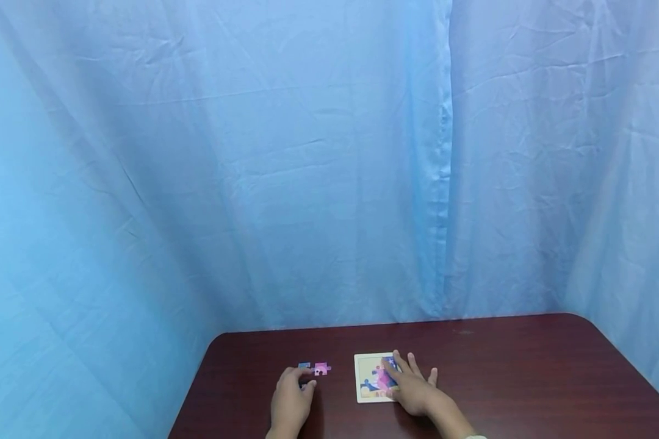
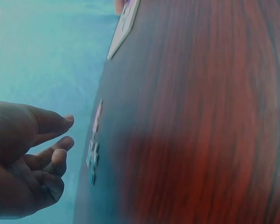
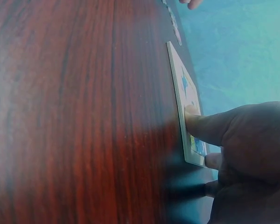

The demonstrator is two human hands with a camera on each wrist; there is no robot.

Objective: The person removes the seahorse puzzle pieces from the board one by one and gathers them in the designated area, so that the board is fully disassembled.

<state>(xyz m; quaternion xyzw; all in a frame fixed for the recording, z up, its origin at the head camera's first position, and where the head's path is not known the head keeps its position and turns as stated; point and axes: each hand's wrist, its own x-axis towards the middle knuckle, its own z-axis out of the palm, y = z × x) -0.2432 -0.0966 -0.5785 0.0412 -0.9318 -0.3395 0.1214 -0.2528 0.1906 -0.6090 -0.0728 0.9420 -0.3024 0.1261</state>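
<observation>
A square puzzle board (image 1: 357, 379) with a pale rim lies on the table, partly filled with a pink figure and blue, starry pieces; its upper left shows bare backing. My right hand (image 1: 417, 391) rests on its right side with fingers spread, and in the right wrist view the thumb (image 3: 200, 125) presses on the board's face. To the left of the board lie loose jigsaw pieces, a pink one (image 1: 321, 369) and a bluish one (image 1: 304, 365). Over them hovers my left hand (image 1: 292, 399), fingers loosely bent and nothing between them; it partly covers the pieces in the head view.
The dark red wooden table (image 1: 505, 372) has rounded far corners. Light blue curtains (image 1: 318, 183) hang behind it and along both sides, close to its far edge.
</observation>
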